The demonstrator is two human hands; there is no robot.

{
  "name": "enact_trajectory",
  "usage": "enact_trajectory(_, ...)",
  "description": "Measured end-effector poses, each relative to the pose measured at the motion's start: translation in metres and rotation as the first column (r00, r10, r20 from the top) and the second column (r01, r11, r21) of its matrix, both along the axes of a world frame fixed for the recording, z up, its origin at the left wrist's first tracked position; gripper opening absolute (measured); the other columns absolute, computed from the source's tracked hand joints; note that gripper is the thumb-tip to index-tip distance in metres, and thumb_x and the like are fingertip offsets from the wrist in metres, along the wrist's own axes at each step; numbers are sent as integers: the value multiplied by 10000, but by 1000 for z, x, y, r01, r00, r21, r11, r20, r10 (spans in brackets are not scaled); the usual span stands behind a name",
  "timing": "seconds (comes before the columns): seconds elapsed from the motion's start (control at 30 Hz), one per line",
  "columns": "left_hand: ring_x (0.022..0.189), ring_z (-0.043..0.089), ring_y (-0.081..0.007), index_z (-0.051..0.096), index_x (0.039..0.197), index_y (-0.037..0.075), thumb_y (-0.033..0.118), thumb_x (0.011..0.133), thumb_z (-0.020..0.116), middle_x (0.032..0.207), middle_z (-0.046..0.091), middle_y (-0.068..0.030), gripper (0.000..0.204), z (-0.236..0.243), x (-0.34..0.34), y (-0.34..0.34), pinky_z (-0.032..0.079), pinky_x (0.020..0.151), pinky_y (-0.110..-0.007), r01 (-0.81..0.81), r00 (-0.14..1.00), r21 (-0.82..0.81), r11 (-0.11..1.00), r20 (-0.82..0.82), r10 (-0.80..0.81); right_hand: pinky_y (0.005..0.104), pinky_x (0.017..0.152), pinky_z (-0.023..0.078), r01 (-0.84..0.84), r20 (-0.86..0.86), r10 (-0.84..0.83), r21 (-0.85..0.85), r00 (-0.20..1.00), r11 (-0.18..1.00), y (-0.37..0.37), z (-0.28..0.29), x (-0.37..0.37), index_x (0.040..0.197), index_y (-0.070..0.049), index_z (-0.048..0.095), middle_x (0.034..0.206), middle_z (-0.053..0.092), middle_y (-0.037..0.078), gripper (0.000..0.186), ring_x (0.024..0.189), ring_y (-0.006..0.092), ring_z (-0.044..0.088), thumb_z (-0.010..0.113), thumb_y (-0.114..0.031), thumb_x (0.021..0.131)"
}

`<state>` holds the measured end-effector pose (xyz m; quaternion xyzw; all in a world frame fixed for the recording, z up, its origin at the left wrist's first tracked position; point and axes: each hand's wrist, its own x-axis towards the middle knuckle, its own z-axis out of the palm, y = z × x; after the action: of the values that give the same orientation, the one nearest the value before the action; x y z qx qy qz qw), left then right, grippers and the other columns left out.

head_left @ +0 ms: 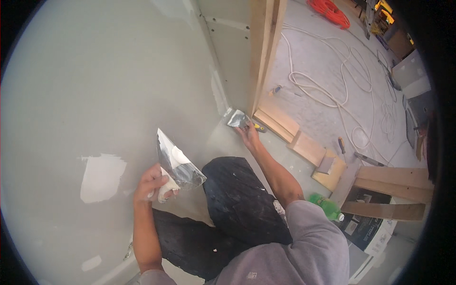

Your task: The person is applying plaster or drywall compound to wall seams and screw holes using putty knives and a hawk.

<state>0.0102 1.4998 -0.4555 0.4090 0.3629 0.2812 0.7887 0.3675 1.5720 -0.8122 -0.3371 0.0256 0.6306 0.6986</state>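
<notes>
My left hand (pixel 153 183) grips the compound-crusted handle of a wide taping knife (pixel 194 175). White joint compound (pixel 178 155) lies on its metal blade. Further ahead, my right hand (pixel 249 135) is closed on a smaller putty knife (pixel 237 118) with a yellow and black handle. Its blade is at the low end of the inside wall corner, where a strip of white compound (pixel 219 92) runs down the joint. I cannot tell whether the blade edge touches the wall. The drywall (pixel 118 85) on my left bears a white compound patch (pixel 102 178).
A wooden stud (pixel 267 42) rises beside the corner, with lumber pieces (pixel 278 124) at its foot. A green bottle (pixel 325 205) lies near my right elbow. Beyond are screwdrivers (pixel 341 145), a white cord (pixel 327 97) and an orange cord coil (pixel 329 13) on the floor.
</notes>
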Motion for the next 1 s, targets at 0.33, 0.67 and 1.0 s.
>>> enact_trajectory(0.33,674,676,-295,507,1219,-72,103,939,630,988,677,-255,352,10,-6,0,458,460,-331,3,1000,-16,1000,4,-3,524,1087,474,52,-71,-53,-15,996,999,37,-19,-38,1369,-53,418,1332,520,129,411,1195,317,562,543,-160,991)
enact_trajectory(0.67,705,682,-299,488,1267,-69,107,945,626,997,671,-257,392,8,-2,0,456,464,-329,21,999,1,1000,47,-21,501,995,524,76,-61,-82,-91,995,993,60,-38,-46,1343,-112,466,1252,584,83,388,1086,280,608,585,-138,975)
enact_trajectory(1.0,673,657,-288,500,1168,-49,97,961,601,972,660,-258,273,7,-8,-6,437,473,-339,-53,998,18,998,18,53,478,890,596,26,54,-24,-49,998,998,64,60,-50,1337,-79,464,1218,580,115,384,999,270,633,591,-108,977)
